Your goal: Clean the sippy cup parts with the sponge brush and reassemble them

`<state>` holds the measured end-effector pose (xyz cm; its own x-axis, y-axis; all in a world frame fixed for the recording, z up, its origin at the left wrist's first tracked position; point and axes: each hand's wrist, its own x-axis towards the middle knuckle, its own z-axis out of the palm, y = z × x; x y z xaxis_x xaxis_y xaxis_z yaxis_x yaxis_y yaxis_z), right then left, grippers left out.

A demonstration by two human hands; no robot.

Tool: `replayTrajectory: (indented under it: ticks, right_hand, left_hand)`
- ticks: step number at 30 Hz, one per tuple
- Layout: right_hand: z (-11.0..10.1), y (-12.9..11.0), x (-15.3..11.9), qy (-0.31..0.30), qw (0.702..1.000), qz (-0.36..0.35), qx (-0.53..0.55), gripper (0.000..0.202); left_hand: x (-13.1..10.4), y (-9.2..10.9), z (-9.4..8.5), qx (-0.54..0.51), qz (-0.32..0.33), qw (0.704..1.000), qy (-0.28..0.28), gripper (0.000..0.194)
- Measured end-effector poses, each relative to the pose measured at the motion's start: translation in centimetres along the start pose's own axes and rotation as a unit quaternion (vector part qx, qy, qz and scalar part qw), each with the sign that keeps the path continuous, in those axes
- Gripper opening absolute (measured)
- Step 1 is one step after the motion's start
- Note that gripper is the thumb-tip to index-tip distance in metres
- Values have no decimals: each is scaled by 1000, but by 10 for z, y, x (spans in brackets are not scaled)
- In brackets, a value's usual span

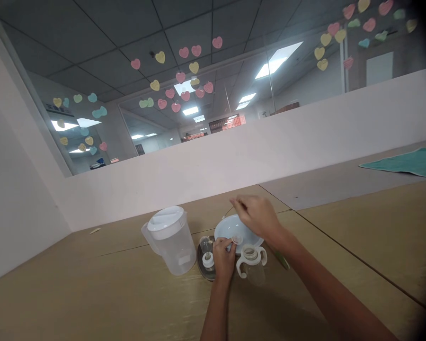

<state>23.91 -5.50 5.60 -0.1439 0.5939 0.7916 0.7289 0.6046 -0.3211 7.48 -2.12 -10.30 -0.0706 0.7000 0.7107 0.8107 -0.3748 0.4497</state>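
My left hand (224,255) pinches a small clear cup-like piece (237,238) over a pale blue bowl (224,228). Raised above that bowl, my right hand (257,214) is closed with fingertips together on a thin stick or wire (228,212), whose lower end is near the bowl's rim. A clear bottle with two white handles (252,260) stands open just right of my left hand. To the left, a round dark tray (200,266) holds a clear dome-shaped cover (206,244) and a white ring piece (208,260).
A clear pitcher with a white lid (177,241) stands left of the tray. A green item (282,260) lies partly under my right forearm. A teal cloth (408,162) is at the far right. Behind the table (128,293) rises a white wall (206,163) with windows.
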Motion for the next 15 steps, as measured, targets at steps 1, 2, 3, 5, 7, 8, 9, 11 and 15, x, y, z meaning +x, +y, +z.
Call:
replayTrajectory:
  ticks: [1,2,3,5,7,8,9,11,15]
  right_hand:
    - [-4,5,2,20,999,18,26,44]
    - [-5,12,5,29,998,33,50,46]
    - [-4,21,8,27,996,44,69,48]
    - [7,45,13,2,994,70,83,47]
    - [28,73,15,-65,989,113,66,44]
    - [41,86,15,-133,980,136,64,41]
    - [53,98,14,-212,961,166,62,38]
    - [76,117,9,-296,931,206,46,32]
    - [97,135,-1,-302,926,225,-6,23]
  left_hand:
    - [-1,0,1,-5,-6,1000,3,15]
    - [-1,0,1,-14,-14,1000,7,16]
    - [-2,0,1,-22,-22,999,12,17]
    - [-2,1,1,-31,-32,999,13,19]
    - [-3,2,1,-28,-34,999,4,20]
    - [-3,3,1,-26,-31,999,-2,20]
    - [-3,3,1,-24,-29,999,-9,20]
    - [-4,4,2,-26,-30,999,-16,20]
    - [-4,3,3,-30,-43,999,-13,21]
